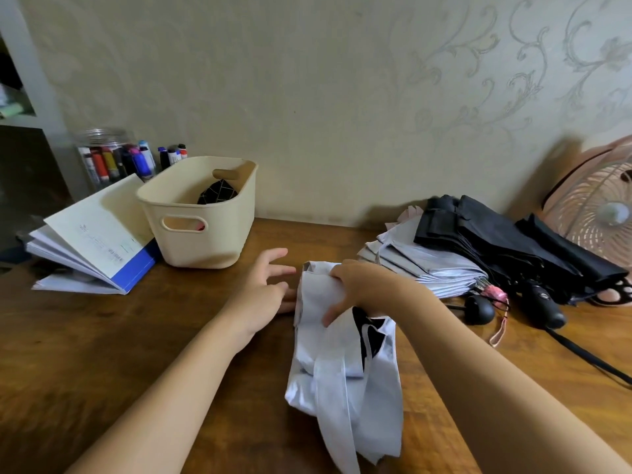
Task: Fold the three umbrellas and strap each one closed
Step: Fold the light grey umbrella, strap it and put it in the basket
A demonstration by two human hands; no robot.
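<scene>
1. No text, number or brand can be read clearly anywhere.
2. At nine o'clock, a barcode (115,258) and lines of fine print are seen on the raised cover of the open book (99,230). They are too small to be made out.
3. At ten o'clock, labels are borne by the markers (113,162) in the jar (102,136), but their wording is blurred.
4. At three o'clock, a faint mark is seen on the black umbrella handle (543,304). It cannot be read.

Gripping far end of silver umbrella (342,364) with right hand (360,289), centre frame; canopy bunched, strap (330,401) trailing loose toward 6 o'clock. Holding left hand (265,289) loose, fingers spread, just beside it at 9 o'clock. At 2 o'clock, grey umbrella (417,265) under black umbrella (492,237). At 10 o'clock, cream basket (205,241), open book (95,241).
</scene>
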